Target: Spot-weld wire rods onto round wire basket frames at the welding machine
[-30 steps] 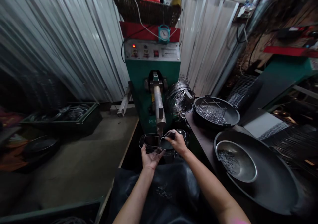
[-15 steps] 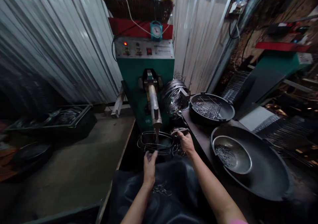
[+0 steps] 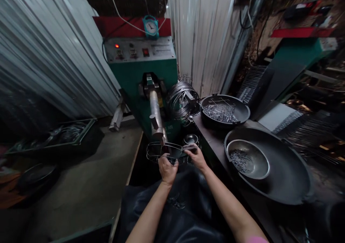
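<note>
A: Where's the frame [image 3: 172,144]?

B: Just beyond the left hand [image 3: 168,169], and to the left of the right hand [image 3: 198,157]. It's bent wire, sitting below the machine [image 3: 121,76].

A: Does the left hand have hold of it?

B: Its fingers are curled at the near side of the frame, with the thumb set apart from them. I can't tell whether they close on a wire.

A: And the right?

B: Nearly closed. Thumb and fingers pinch a flat piece [image 3: 190,147] at the frame's right end. Whether piece and frame touch, I can't make out.

A: Where's the rod [image 3: 155,108]?

B: It slopes down from the machine, its tip at the frame, just above the left fingers.

A: Anything else close by?

B: A cup [image 3: 191,139] just behind the right hand. Below both hands lies a dark apron [image 3: 199,214] with some bits [image 3: 176,202] on it. Further right, a bowl [image 3: 258,165] sits in a wok [image 3: 285,171].
</note>
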Demonstrator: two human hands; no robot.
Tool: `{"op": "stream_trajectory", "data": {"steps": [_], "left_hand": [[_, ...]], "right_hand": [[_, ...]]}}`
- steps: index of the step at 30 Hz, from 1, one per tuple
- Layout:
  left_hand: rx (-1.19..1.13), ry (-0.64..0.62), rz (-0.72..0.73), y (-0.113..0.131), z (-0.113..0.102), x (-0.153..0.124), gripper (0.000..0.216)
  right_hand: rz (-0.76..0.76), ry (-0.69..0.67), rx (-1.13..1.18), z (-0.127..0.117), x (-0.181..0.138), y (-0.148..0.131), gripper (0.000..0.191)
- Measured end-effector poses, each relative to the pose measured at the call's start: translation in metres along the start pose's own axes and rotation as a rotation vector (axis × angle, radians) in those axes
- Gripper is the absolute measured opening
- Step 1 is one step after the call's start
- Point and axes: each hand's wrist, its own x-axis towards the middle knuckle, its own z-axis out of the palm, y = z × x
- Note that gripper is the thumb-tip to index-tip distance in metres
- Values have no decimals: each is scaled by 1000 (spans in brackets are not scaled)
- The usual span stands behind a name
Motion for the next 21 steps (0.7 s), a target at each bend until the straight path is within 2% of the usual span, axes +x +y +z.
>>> {"op": "stream_trajectory", "data": {"steps": [6, 8, 13, 17, 21], "left_hand": [[74, 82, 70, -8, -5, -3, 49], [119, 109, 105, -12, -6, -4, 49], [202, 157, 188, -26, -12, 1, 46], [185, 201, 176, -29, -15, 11, 47], [134, 199, 140, -21, -18, 22, 48]], "right_hand": [[-255, -194, -297, 16, -2, -37, 15], [-260, -224, -328, 21, -2, -39, 15], [-194, -150, -374, 40, 6, -34, 18], [-190, -167, -383, 56, 16, -35, 19], [-191, -160, -410, 66, 27, -36, 19]]}}
